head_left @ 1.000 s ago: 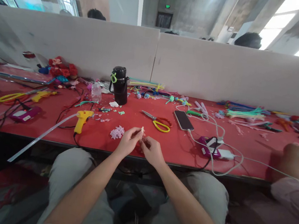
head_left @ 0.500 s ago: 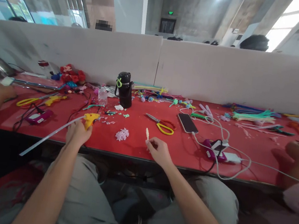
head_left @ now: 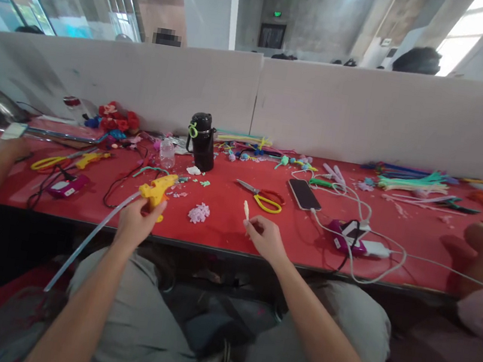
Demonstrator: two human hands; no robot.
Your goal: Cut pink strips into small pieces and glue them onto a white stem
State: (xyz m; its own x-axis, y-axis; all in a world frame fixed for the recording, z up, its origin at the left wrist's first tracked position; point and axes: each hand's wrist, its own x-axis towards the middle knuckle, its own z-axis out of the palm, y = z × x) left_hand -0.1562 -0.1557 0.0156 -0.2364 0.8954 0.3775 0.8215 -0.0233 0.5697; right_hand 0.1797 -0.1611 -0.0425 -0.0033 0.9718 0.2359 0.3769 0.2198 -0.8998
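My left hand (head_left: 138, 223) is closed round a yellow hot glue gun (head_left: 157, 189), lifted a little over the front of the table. A long translucent glue stick (head_left: 86, 245) sticks out of its back and slants down past the table edge. Between the thumb and fingertips of my right hand (head_left: 264, 237) stands a small cream-coloured twisted piece (head_left: 246, 209), upright; its exact kind is too small to tell. On the table between the hands lies a heap of small lilac bits (head_left: 199, 213). Scissors (head_left: 263, 198) with red and yellow handles rest beyond my right hand.
A black flask (head_left: 201, 141) stands behind the lilac heap, beside a clear bottle (head_left: 167, 153). To the right are a phone (head_left: 304, 194) on a white cable and a purple power block (head_left: 342, 237). Other people's arms rest at both sides. Pipe cleaners (head_left: 414, 181) lie along the partition (head_left: 325, 109).
The glue gun has come up and to the right in my left hand, its glue stick swinging along. My right hand has shifted slightly right with the cream piece.
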